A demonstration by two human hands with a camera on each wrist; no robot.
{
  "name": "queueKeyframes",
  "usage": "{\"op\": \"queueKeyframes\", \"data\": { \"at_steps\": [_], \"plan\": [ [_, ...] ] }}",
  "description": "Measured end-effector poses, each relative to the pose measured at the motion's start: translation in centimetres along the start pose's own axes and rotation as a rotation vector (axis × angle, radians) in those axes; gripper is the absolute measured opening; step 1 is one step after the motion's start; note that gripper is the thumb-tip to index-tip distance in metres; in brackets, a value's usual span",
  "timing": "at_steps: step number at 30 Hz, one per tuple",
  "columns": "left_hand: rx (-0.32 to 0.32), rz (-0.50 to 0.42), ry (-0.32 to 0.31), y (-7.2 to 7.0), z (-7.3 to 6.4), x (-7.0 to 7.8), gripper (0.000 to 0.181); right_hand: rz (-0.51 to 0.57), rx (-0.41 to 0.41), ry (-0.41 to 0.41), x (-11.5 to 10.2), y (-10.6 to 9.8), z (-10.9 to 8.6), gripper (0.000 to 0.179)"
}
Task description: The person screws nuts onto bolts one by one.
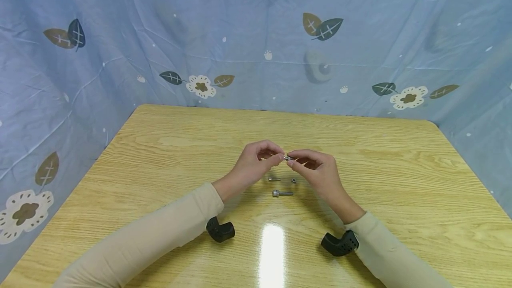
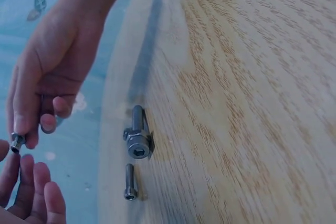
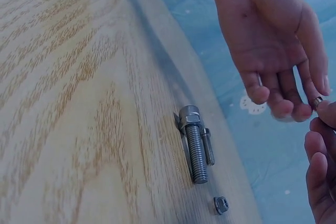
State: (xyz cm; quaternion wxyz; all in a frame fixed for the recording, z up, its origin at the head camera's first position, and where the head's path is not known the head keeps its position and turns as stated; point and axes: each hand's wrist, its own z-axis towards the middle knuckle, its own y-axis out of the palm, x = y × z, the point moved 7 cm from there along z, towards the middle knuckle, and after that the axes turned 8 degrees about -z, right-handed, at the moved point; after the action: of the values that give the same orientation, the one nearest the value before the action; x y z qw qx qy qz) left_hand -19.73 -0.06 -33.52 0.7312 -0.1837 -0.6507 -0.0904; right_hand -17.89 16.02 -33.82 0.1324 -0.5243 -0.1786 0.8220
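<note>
In the head view a small socket-head bolt (image 1: 286,158) is held between both hands above the table. My left hand (image 1: 256,162) pinches its head end with thumb and fingertips. My right hand (image 1: 320,173) pinches the bolt from the other side, its fingertips close around the shank. The left wrist view shows the held bolt's socket head (image 2: 17,142) between the two hands' fingers. On the table below lie a large socket-head bolt (image 3: 195,145) with a hex nut against its head, a thinner small bolt (image 2: 130,183) and a loose flange nut (image 3: 221,205).
The wood-grain table (image 1: 192,137) reaches back to a blue patterned curtain (image 1: 256,34) that hangs behind it and along both sides. Black curved pieces (image 1: 221,230) sit at the cuffs of both sleeves. A bright light reflection (image 1: 272,252) lies near the front.
</note>
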Motion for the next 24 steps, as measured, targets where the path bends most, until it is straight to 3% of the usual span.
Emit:
{"op": "queueKeyframes", "data": {
  "at_steps": [5, 15, 24],
  "plan": [
    [-0.008, -0.026, -0.019, 0.01, 0.01, -0.19, 0.012, 0.002, 0.001, 0.004, -0.06, 0.02, 0.03, 0.018],
    [-0.006, 0.015, 0.048, -0.04, 0.08, 0.40, 0.011, -0.014, -0.009, 0.005, -0.12, 0.07, -0.01, 0.018],
    [-0.007, -0.015, -0.034, -0.03, 0.01, -0.09, 0.011, 0.009, -0.010, 0.014, -0.16, 0.10, -0.01, 0.018]
  ]
}}
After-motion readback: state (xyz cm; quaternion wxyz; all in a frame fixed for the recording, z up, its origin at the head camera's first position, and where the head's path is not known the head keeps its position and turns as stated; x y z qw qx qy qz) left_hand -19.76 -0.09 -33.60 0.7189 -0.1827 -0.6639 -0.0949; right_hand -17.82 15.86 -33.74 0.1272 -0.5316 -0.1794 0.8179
